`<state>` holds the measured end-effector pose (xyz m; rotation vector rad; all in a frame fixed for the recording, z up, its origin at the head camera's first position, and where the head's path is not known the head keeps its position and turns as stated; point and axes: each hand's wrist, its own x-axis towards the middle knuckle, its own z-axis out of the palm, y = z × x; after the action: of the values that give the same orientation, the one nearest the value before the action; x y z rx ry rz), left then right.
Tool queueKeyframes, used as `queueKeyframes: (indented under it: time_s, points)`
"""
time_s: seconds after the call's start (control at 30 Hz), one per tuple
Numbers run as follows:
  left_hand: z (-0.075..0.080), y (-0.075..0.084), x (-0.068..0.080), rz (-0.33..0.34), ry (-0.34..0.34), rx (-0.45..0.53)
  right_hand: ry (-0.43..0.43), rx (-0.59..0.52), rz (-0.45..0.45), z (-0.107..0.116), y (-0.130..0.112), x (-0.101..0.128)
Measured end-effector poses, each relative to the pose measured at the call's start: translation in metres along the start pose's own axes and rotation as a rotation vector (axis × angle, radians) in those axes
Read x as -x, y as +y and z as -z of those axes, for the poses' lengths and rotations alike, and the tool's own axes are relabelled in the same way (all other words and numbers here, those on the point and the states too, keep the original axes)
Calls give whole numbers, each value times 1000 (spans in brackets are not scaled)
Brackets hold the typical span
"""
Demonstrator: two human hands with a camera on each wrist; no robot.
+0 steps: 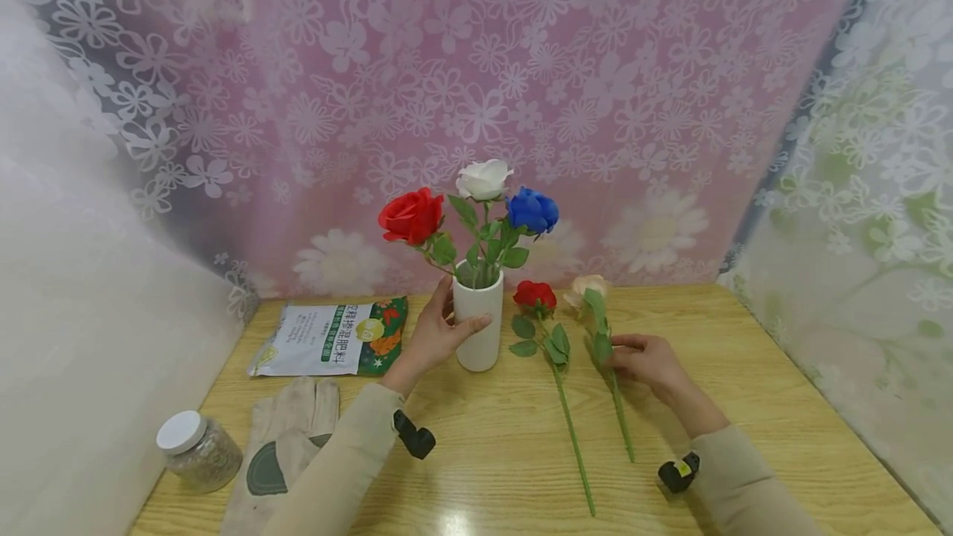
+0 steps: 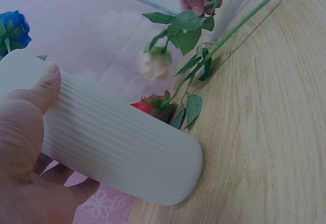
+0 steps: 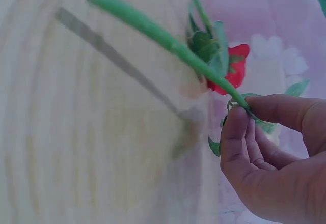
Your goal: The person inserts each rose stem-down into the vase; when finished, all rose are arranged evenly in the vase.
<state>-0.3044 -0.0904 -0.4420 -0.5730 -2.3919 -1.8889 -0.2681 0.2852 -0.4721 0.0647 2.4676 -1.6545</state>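
My left hand point(image 1: 441, 336) grips a white ribbed vase point(image 1: 479, 329) from its left side, thumb across the front. In the vase stand a red rose point(image 1: 412, 216), a white rose point(image 1: 484, 179) and a blue rose point(image 1: 532, 211), all with green leaves. My right hand point(image 1: 649, 361) pinches the green stem point(image 3: 173, 46) of a pale cream rose point(image 1: 588, 291). The right wrist view has that stem held off the table, its shadow on the wood below. Another red rose point(image 1: 535, 294) lies on the table between the vase and the cream rose.
At the left lies a white and green printed bag point(image 1: 328, 339). Nearer are a pair of pale work gloves point(image 1: 290, 428), partly under the left sleeve, and a jar point(image 1: 199, 452) with a white lid. The wooden table point(image 1: 491, 453) ends at a flowered curtain point(image 1: 476, 89) behind.
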Motion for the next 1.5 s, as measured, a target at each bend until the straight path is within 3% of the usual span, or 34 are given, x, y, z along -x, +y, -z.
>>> queueKeyframes:
  time_s: [0.3, 0.47, 0.73, 1.2, 1.5]
  points:
    - [0, 1, 1, 11, -3, 9, -15, -123, 100, 5, -16, 1]
    - [1, 0, 0, 6, -3, 11, 39, -103, 190, 4, -24, 3]
    - [1, 0, 0, -5, -7, 9, 115, -90, 262, -1, -42, 4]
    - [1, 0, 1, 1, -3, 9, 153, -174, 348, -13, -73, 8]
    - [1, -1, 0, -7, -2, 7, 186, -393, 457, -17, -102, 9]
